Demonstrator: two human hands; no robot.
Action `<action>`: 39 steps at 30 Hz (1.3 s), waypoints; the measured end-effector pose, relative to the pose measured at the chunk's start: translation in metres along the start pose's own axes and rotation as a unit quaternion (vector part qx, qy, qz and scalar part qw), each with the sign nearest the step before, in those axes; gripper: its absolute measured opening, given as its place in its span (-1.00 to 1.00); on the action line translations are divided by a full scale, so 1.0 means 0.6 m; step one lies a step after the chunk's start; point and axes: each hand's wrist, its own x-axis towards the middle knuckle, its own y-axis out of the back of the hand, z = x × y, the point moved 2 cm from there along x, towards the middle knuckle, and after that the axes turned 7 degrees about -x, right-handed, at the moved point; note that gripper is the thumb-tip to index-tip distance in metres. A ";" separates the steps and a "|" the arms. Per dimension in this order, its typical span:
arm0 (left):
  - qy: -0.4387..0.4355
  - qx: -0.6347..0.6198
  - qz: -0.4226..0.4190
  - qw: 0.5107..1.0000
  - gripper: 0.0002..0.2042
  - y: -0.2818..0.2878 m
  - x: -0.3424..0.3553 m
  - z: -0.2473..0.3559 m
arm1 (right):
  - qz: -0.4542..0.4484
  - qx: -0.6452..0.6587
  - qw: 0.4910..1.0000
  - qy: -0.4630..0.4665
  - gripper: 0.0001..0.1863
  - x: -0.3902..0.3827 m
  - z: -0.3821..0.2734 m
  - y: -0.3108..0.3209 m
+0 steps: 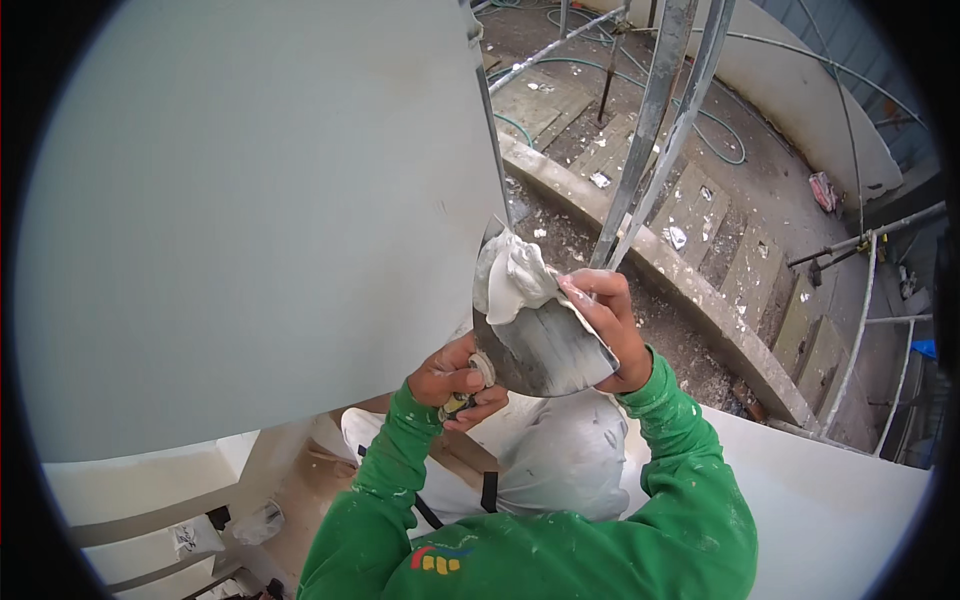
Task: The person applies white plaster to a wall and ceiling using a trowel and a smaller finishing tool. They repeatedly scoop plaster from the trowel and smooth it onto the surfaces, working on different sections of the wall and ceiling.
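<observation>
A wide metal putty knife [548,352] is held up in front of my chest. White putty [518,275] is heaped on the upper part of its blade, and thin smears streak the bare metal below. My left hand [458,385] is closed around the handle, at the blade's lower left. At the right edge of the blade, my right hand [615,325] is closed with its thumb and fingers against the metal. White specks cover its fingers. Whether a second thin blade lies under that hand is hidden.
A large smooth pale wall [260,220] fills the left side, its edge close to the blade. Metal poles [655,130] rise ahead on the right. Beyond a concrete ledge [680,275] lie planks [690,210], a green hose [725,145] and debris. A plastic bag [258,523] sits lower left.
</observation>
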 end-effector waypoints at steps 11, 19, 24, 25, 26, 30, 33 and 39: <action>-0.260 0.706 0.200 0.628 -0.37 -0.049 -0.012 0.052 | 0.300 0.362 0.749 -0.468 -0.76 -0.053 -0.003 0.025; -0.334 0.737 0.048 0.586 -0.19 -0.167 -0.073 0.084 | 0.303 0.531 0.614 -0.499 -0.72 0.033 -0.278 -0.062; -0.274 0.771 -0.010 0.575 -0.17 -0.251 -0.165 0.106 | 0.308 0.507 0.619 -0.515 -0.73 0.076 -0.444 -0.024; -0.248 0.787 -0.014 0.565 -0.17 -0.261 -0.183 0.110 | 0.308 0.511 0.613 -0.518 -0.73 0.083 -0.475 -0.016; -0.253 0.776 -0.025 0.578 -0.19 -0.268 -0.198 0.114 | 0.329 0.491 0.598 -0.541 -0.72 0.087 -0.498 -0.016; -0.206 0.789 -0.013 0.579 -0.20 -0.291 -0.261 0.133 | 0.361 0.461 0.596 -0.549 -0.72 0.121 -0.577 -0.003; -0.163 0.743 0.020 0.649 -0.43 -0.331 -0.321 0.136 | 0.386 0.429 0.652 -0.492 -0.72 0.162 -0.644 0.019; 0.156 0.015 0.013 0.988 -0.58 -0.441 -0.382 0.114 | 0.539 0.290 0.755 -0.236 -0.59 0.189 -0.757 0.009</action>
